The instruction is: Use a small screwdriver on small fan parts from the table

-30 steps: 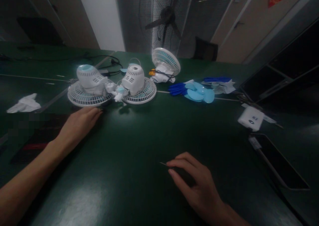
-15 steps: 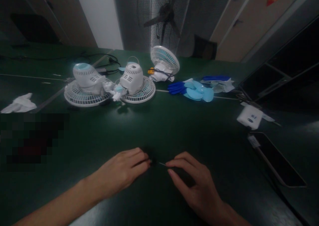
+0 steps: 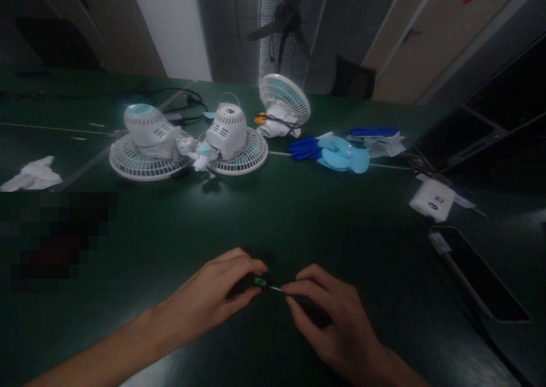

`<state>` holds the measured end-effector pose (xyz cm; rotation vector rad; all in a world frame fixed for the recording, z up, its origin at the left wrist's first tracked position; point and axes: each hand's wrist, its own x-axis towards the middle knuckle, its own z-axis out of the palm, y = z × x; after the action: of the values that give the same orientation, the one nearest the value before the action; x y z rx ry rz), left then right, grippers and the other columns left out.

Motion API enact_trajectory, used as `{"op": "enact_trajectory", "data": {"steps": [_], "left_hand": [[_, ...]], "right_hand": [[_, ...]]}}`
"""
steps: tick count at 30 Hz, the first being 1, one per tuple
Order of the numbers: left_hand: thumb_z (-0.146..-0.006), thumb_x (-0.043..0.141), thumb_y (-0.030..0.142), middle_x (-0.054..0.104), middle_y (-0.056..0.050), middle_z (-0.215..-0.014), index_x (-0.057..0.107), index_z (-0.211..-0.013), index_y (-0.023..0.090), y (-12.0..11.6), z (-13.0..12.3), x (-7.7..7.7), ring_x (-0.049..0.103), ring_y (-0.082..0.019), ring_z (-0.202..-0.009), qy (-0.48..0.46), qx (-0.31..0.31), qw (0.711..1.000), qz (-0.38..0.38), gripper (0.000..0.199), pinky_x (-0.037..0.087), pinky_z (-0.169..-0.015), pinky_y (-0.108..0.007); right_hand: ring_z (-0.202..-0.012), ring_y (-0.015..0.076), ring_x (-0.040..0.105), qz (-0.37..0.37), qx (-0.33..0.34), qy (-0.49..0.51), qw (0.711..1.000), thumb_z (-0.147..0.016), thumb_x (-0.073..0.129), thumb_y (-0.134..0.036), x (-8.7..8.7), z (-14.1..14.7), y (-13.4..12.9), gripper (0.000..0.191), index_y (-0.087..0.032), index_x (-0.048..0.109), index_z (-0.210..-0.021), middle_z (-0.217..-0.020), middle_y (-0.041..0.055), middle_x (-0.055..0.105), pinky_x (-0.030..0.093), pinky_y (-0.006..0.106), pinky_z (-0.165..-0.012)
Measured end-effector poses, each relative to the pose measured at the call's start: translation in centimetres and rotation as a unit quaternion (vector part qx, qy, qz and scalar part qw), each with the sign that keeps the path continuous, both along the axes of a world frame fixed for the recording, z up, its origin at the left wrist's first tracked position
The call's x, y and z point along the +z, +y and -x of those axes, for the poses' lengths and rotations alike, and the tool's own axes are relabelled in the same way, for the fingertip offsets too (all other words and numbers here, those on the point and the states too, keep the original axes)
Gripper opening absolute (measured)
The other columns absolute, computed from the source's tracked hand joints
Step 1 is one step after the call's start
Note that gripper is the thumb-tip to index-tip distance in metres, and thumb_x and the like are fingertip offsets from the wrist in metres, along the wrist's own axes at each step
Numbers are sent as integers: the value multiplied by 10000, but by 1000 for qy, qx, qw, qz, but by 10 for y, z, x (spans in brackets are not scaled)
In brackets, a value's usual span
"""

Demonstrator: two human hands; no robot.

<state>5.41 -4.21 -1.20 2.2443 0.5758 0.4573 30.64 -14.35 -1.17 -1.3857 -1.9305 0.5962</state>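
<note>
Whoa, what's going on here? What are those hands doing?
Someone's left hand is pinching a small dark piece over the green table. Their right hand holds a thin metal-tipped tool pointed at it. The piece is too small and dim to name. Farther back, two white fans lie grille-down, with a third fan tilted beside them and light blue blades to the right.

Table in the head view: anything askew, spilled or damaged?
The left fan and middle fan lie grille-down, and light-blue fan blades sit loose by a blue glove, off any fan; odd, though possibly deliberate. No spill or damage visible, but it's dim and partly pixelated.
</note>
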Motion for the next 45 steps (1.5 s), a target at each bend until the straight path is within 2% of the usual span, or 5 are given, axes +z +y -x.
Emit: {"op": "enact_trajectory", "data": {"steps": [15,22,25,33,45], "left_hand": [[-1031,622,222,681,-52,-1147,622,-1284,253,4,2,-4,670,-173,-1014,-19,-6,996,86,255,550,-875,-294],[-1012,665,249,683,-43,-1091,664,-1227,242,7,1,2,658,-151,-894,5,2,993,119,216,527,-774,-265],[-1021,649,244,697,-57,-1064,690,-1187,224,8,-2,6,654,-181,-974,-13,-27,994,103,172,526,-849,-306],[-1029,640,269,707,-58,-1044,702,-1132,212,10,-3,4,650,-189,-1009,-30,-39,994,93,133,507,-875,-317],[-957,749,341,667,-16,-1009,682,-1209,257,2,-4,1,644,-156,-887,12,-8,992,126,274,480,-762,-261]], "right_hand": [[-837,164,716,6,38,-12,999,-1012,619,-160,-1,-1,2,198,-259,708,-1159,-1017,42,698,566,270,-720],[-840,170,707,-57,46,-57,996,-1041,583,-163,-6,0,-1,203,-242,690,-1194,-1023,61,695,554,272,-696],[-836,176,706,-67,40,-74,994,-1041,571,-160,-7,1,-1,208,-247,707,-1174,-1000,57,695,552,281,-693],[-866,176,726,25,48,-28,998,-1068,551,-221,-2,3,2,216,-264,701,-1218,-1045,44,700,588,295,-746],[-865,188,718,-54,37,-57,996,-1069,535,-192,-3,8,0,263,-245,671,-1289,-1048,80,682,591,290,-694]]}}
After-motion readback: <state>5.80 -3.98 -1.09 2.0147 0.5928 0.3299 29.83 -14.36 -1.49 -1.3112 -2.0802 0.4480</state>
